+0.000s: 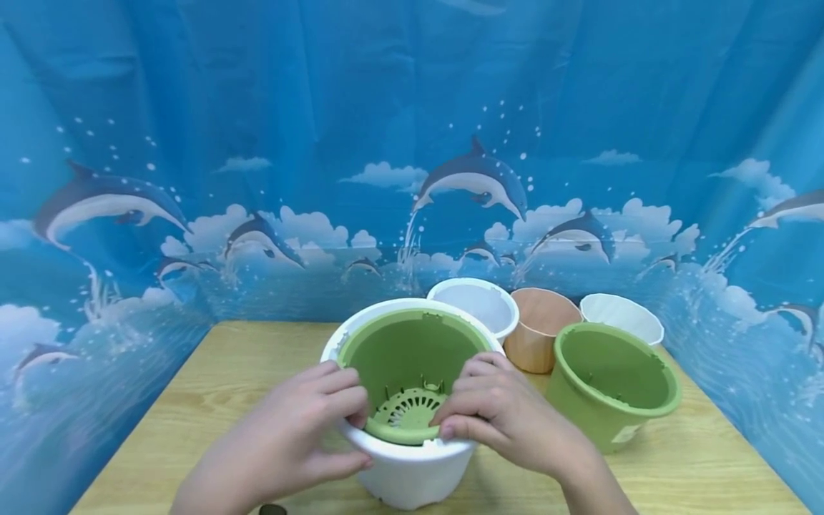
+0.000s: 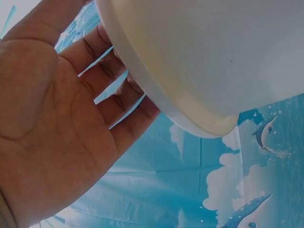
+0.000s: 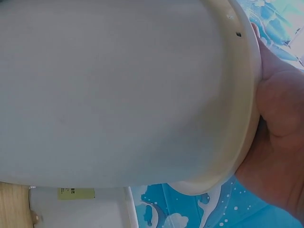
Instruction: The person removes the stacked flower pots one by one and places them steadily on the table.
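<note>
A green flower pot with a slotted bottom sits nested inside a white flower pot, which stands upright on the table. My left hand grips the left side of the white pot's rim, fingers bent over the top at the green rim and thumb low on the outside. In the left wrist view the fingers meet the underside of the white rim. At the front right, my right hand pinches the green pot's rim between thumb and index finger. Its other fingers rest over the rims on the right.
Another green pot stands on the wooden table at the right. Behind are a white pot, an orange-brown pot and a second white pot. A small dark round object lies at the front. A dolphin-print curtain surrounds the table.
</note>
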`<action>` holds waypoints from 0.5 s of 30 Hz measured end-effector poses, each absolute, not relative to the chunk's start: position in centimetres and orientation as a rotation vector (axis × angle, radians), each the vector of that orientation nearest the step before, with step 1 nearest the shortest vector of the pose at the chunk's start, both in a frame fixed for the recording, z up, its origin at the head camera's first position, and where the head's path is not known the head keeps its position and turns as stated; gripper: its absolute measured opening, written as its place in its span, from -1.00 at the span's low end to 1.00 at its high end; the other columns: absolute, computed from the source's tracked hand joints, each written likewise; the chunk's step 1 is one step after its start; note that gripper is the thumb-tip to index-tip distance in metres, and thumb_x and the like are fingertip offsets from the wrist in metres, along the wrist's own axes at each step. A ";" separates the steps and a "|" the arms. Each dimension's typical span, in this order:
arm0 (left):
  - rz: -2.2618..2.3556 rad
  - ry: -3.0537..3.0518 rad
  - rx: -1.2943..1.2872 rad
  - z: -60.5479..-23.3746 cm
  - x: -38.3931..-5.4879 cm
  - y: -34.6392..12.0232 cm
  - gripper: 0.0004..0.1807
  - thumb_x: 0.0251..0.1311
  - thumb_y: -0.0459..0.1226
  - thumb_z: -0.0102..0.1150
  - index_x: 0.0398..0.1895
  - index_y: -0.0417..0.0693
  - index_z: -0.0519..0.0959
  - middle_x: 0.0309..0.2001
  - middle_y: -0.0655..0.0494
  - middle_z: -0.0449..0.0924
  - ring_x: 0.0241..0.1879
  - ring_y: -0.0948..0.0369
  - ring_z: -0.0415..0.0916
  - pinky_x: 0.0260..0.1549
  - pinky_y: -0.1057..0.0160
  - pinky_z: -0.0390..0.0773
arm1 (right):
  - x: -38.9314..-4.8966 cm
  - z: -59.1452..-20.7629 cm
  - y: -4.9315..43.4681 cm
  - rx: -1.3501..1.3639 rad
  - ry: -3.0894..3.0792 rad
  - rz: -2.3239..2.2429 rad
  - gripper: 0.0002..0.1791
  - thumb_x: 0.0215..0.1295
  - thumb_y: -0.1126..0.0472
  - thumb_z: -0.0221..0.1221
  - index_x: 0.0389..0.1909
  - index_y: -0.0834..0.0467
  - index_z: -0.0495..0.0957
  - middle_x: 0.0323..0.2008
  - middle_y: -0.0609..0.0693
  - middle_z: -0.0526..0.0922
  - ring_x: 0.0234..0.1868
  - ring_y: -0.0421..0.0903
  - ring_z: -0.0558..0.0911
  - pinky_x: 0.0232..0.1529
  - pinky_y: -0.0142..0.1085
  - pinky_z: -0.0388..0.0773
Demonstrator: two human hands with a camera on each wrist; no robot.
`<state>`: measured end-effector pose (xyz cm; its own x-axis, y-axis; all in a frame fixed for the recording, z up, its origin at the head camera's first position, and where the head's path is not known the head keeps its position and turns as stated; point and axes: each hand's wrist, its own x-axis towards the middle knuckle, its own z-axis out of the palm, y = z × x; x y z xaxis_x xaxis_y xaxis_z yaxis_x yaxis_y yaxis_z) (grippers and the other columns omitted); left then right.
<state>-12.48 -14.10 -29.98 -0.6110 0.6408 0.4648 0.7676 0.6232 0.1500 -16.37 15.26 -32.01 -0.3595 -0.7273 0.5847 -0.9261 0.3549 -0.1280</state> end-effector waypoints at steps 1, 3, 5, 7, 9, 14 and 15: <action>-0.493 -2.495 -1.125 -29.9 -12.5 -14.2 -0.64 -0.09 0.10 0.50 -0.40 0.37 0.46 -0.32 0.59 0.35 -0.27 0.48 0.30 -0.25 0.39 0.52 | -16.4 -32.0 15.3 1.439 -2.192 0.624 -0.95 0.31 -0.02 0.23 -0.27 -0.27 0.65 -0.36 -0.54 0.54 -0.21 -0.42 0.42 0.12 -0.32 0.24; -0.505 -2.513 -1.125 -29.8 -12.5 -14.3 -0.66 -0.05 0.15 0.46 -0.40 0.38 0.47 -0.32 0.60 0.36 -0.27 0.49 0.31 -0.24 0.38 0.53 | -16.4 -32.0 15.4 1.443 -2.187 0.622 -0.95 0.32 -0.02 0.23 -0.27 -0.27 0.65 -0.36 -0.54 0.55 -0.21 -0.41 0.42 0.12 -0.33 0.25; -0.508 -2.515 -1.128 -29.8 -12.5 -14.3 -0.68 -0.03 0.18 0.43 -0.42 0.38 0.48 -0.33 0.60 0.35 -0.28 0.49 0.32 -0.25 0.38 0.54 | -16.5 -32.1 15.4 1.449 -2.178 0.622 -0.96 0.32 -0.02 0.23 -0.28 -0.26 0.65 -0.36 -0.53 0.55 -0.21 -0.41 0.43 0.11 -0.34 0.26; -0.519 -2.505 -1.132 -29.8 -12.6 -14.4 -0.68 -0.02 0.19 0.42 -0.44 0.37 0.48 -0.33 0.59 0.35 -0.30 0.49 0.31 -0.25 0.38 0.54 | -16.5 -32.1 15.4 1.454 -2.170 0.625 -0.96 0.32 -0.02 0.23 -0.28 -0.25 0.65 -0.36 -0.53 0.55 -0.21 -0.41 0.43 0.10 -0.35 0.27; -0.533 -2.494 -1.135 -29.9 -12.6 -14.3 -0.68 -0.03 0.18 0.43 -0.46 0.37 0.48 -0.32 0.59 0.34 -0.30 0.49 0.31 -0.26 0.38 0.53 | -16.5 -32.1 15.3 1.455 -2.156 0.626 -0.96 0.31 -0.02 0.23 -0.29 -0.25 0.66 -0.37 -0.52 0.55 -0.21 -0.41 0.43 0.09 -0.36 0.27; -0.549 -2.483 -1.127 -29.9 -12.6 -14.3 -0.67 -0.05 0.19 0.43 -0.50 0.37 0.47 -0.31 0.59 0.36 -0.30 0.50 0.32 -0.26 0.39 0.54 | -16.6 -32.1 15.3 1.452 -2.138 0.627 -0.94 0.34 -0.03 0.22 -0.30 -0.24 0.66 -0.40 -0.49 0.55 -0.24 -0.39 0.44 0.06 -0.37 0.30; -0.549 -2.483 -1.124 -29.9 -12.5 -14.3 -0.66 -0.05 0.19 0.43 -0.50 0.37 0.46 -0.31 0.60 0.37 -0.30 0.50 0.33 -0.26 0.39 0.55 | -16.6 -32.1 15.2 1.453 -2.133 0.628 -0.94 0.34 -0.03 0.22 -0.30 -0.24 0.67 -0.41 -0.48 0.54 -0.25 -0.39 0.44 0.04 -0.38 0.30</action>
